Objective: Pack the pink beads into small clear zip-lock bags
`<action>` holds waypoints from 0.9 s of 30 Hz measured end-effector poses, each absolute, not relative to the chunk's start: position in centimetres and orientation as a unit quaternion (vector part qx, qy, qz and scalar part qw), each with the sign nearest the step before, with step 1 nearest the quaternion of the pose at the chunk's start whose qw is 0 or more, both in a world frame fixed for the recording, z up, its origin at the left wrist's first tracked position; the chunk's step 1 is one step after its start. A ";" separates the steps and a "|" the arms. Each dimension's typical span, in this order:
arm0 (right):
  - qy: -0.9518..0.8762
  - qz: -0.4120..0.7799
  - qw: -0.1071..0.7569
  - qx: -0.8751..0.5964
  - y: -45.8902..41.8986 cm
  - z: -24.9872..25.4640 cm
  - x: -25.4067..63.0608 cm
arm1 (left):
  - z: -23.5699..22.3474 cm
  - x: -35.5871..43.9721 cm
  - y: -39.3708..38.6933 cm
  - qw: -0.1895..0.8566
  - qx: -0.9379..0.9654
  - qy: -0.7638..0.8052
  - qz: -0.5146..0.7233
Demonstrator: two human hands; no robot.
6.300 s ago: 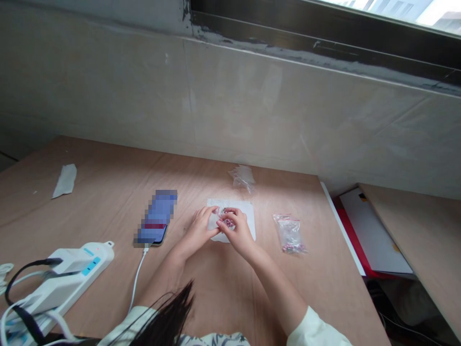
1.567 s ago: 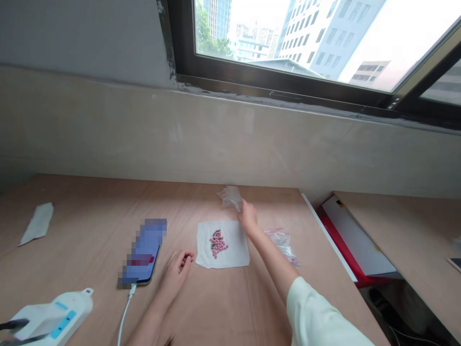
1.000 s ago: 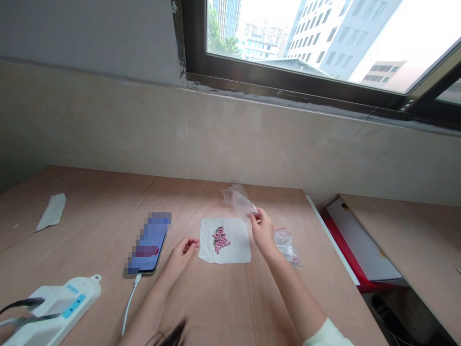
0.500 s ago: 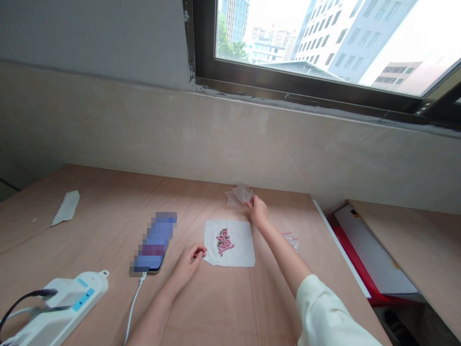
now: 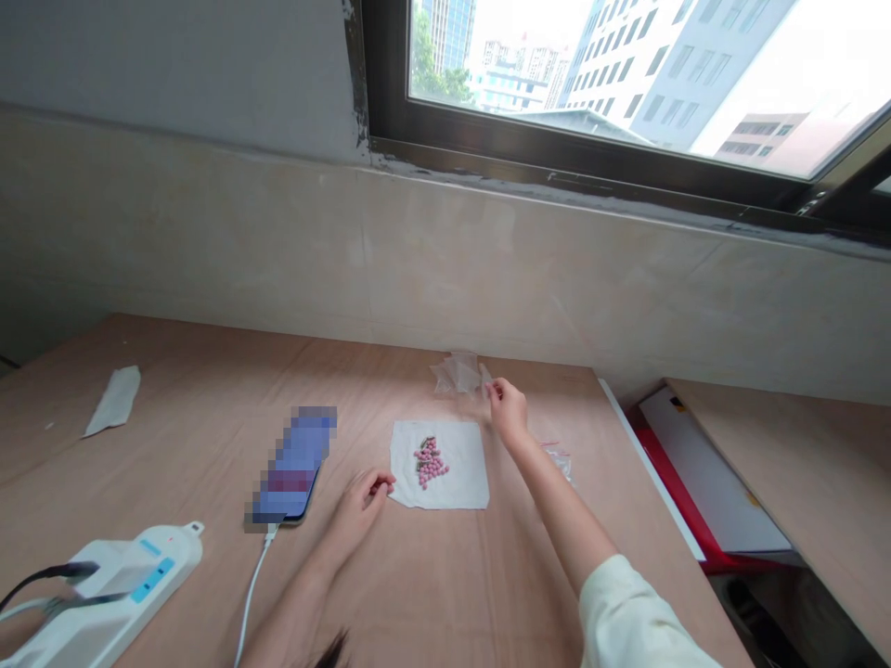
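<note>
My right hand [image 5: 510, 408] is closed in a pinch beyond the far right corner of a white paper sheet [image 5: 463, 464]. A clear plastic bag [image 5: 485, 375] is in its fingertips, beside other crumpled clear bags [image 5: 458, 373] lying near the wall. My left hand [image 5: 363, 496] rests with curled fingers at the sheet's left edge; what its fingertips hold, if anything, is too small to make out. On the sheet lies a cluster of small round pink beads [image 5: 432, 467], with a few dark greenish pieces among them.
A phone [image 5: 296, 464] on a white charging cable [image 5: 249, 594] lies to the left. Closer in is a white power strip [image 5: 132, 594] with plugs. A small clear bag [image 5: 559, 459] lies by my right forearm. A torn white paper [image 5: 115, 401] sits far left.
My right hand has drawn slightly to the right of the crumpled bags, with one clear bag in its pinch now apart from them. My left hand has stayed by the sheet.
</note>
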State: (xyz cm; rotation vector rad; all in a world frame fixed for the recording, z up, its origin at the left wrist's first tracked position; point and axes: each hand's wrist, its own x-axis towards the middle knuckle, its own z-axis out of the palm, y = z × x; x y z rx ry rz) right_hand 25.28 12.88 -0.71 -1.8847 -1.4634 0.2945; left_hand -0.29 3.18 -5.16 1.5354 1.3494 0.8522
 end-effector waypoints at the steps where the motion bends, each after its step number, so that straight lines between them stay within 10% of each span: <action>1: -0.545 0.108 0.390 -0.734 12.2 -0.3 25.5 | -5.1 -0.4 3.2 0.460 0.610 0.548 0.341; 6: -0.448 0.262 0.553 -0.651 7.3 1.7 24.9 | -3.0 0.2 4.2 0.537 0.536 0.554 0.341; 12: -0.472 0.539 0.476 -0.510 3.1 1.2 21.3 | 1.1 2.2 5.1 0.585 0.572 0.467 0.336; 21: -0.481 0.300 0.475 -0.673 2.2 1.1 19.1 | 1.3 0.9 4.2 0.623 0.552 0.448 0.326; 27: -0.578 0.437 0.397 -0.563 1.7 2.6 15.6 | 2.3 1.8 3.4 0.603 0.579 0.450 0.314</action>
